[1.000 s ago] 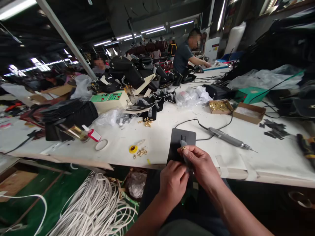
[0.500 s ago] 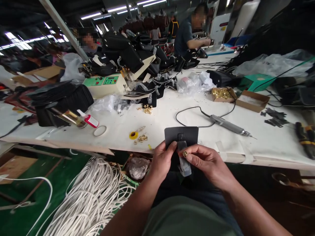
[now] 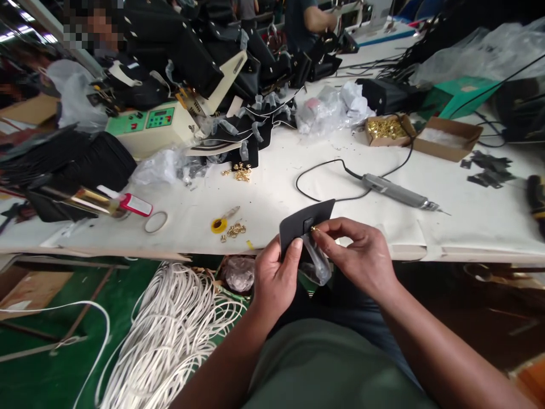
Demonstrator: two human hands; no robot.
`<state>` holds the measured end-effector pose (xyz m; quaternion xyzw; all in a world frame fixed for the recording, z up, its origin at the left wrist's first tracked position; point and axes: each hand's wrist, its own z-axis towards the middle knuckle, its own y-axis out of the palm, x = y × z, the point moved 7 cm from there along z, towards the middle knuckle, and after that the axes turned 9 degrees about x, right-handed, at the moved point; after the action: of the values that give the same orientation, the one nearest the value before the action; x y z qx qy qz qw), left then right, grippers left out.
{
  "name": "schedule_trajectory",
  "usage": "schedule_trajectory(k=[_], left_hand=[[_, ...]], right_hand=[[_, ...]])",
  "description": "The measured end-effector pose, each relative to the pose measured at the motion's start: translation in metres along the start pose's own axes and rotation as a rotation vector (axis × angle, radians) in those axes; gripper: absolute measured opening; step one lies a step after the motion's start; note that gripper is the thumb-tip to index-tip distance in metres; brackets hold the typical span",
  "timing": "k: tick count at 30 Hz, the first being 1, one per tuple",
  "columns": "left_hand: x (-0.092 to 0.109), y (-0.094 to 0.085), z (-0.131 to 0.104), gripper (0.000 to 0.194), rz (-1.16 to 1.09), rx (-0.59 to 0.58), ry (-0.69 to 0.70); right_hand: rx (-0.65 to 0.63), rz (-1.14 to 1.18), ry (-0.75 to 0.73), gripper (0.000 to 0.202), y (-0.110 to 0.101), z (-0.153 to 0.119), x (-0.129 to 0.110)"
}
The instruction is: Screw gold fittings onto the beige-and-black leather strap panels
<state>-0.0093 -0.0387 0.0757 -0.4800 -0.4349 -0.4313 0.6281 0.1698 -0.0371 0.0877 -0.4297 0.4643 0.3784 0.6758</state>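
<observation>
My left hand (image 3: 277, 275) grips the lower left part of a black panel (image 3: 293, 224), thumb on its face. A small black loop sits on the panel, and a strap in clear plastic wrap (image 3: 318, 262) hangs from it. Between the thumb and fingertips of my right hand (image 3: 360, 250) is a small gold fitting (image 3: 314, 229), held against the panel beside the loop. The panel is tilted just over the table's front edge. Gold pieces (image 3: 237, 229) lie on the table to the left, by a yellow roll (image 3: 218, 225).
A grey corded screwdriver (image 3: 400, 193) lies right of the panel. Behind are a box of gold parts (image 3: 386, 130), an open carton (image 3: 447, 139) and a cream machine (image 3: 149, 128). A red bottle (image 3: 136, 204) is at left, white cords (image 3: 170, 335) below. A person's arm shows at the back.
The view has tipped downward. The panel has turned and tilted, and my right hand has brought the gold fitting up from over the wrapped strap to beside the loop.
</observation>
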Motion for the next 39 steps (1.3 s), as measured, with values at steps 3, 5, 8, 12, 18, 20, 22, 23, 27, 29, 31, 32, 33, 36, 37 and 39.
schedule_trajectory(k=[3, 5, 8, 12, 18, 20, 22, 23, 27, 29, 31, 32, 33, 36, 37, 39], left_hand=[[0.002, 0.001, 0.0, 0.025, 0.045, -0.01, 0.033], [0.003, 0.003, -0.001, 0.022, 0.067, -0.025, 0.051], [0.004, 0.005, -0.001, 0.019, 0.085, -0.036, 0.062], [0.007, 0.007, -0.002, 0.016, 0.133, -0.043, 0.096], [0.01, 0.01, -0.004, 0.017, 0.192, -0.088, 0.17], [0.005, 0.011, -0.004, 0.018, 0.147, -0.102, 0.114], [-0.001, 0.012, -0.004, 0.021, 0.078, -0.11, 0.041], [-0.002, 0.013, -0.004, 0.022, 0.049, -0.113, 0.013], [-0.003, 0.015, -0.005, 0.024, 0.057, -0.12, 0.005], [0.001, 0.016, -0.007, 0.022, 0.084, -0.119, 0.057], [0.006, 0.016, -0.01, 0.02, 0.099, -0.113, 0.127], [0.009, 0.016, -0.011, 0.019, 0.104, -0.11, 0.166], [0.011, 0.016, -0.012, 0.019, 0.113, -0.105, 0.207], [0.018, 0.016, -0.015, 0.019, 0.154, -0.095, 0.333], [0.02, 0.016, -0.016, 0.021, 0.169, -0.094, 0.371], [0.023, 0.016, -0.017, 0.023, 0.197, -0.096, 0.428]], right_hand=[[0.006, -0.039, -0.075, 0.015, -0.001, 0.0, -0.003], [0.029, -0.053, -0.112, 0.012, -0.003, 0.0, -0.005], [0.053, -0.045, -0.144, 0.01, -0.003, -0.001, -0.007], [0.066, -0.053, -0.179, 0.009, -0.003, -0.003, -0.006], [0.036, -0.11, -0.277, 0.011, -0.008, -0.004, -0.008], [0.014, -0.139, -0.351, 0.011, -0.008, -0.005, -0.01], [-0.003, -0.177, -0.416, 0.01, -0.008, -0.005, -0.011], [-0.011, -0.199, -0.443, 0.01, -0.008, -0.004, -0.011], [-0.025, -0.276, -0.546, 0.011, -0.009, -0.005, -0.012], [-0.029, -0.261, -0.549, 0.01, -0.01, -0.005, -0.014], [-0.047, -0.174, -0.437, 0.01, -0.012, -0.003, -0.011], [-0.064, -0.103, -0.329, 0.011, -0.012, -0.001, -0.006], [-0.092, -0.018, -0.196, 0.013, -0.01, -0.001, 0.0], [-0.181, 0.245, 0.182, 0.023, -0.001, -0.005, 0.018], [-0.196, 0.303, 0.258, 0.027, 0.002, -0.007, 0.021], [-0.201, 0.358, 0.328, 0.032, 0.004, -0.01, 0.025]])
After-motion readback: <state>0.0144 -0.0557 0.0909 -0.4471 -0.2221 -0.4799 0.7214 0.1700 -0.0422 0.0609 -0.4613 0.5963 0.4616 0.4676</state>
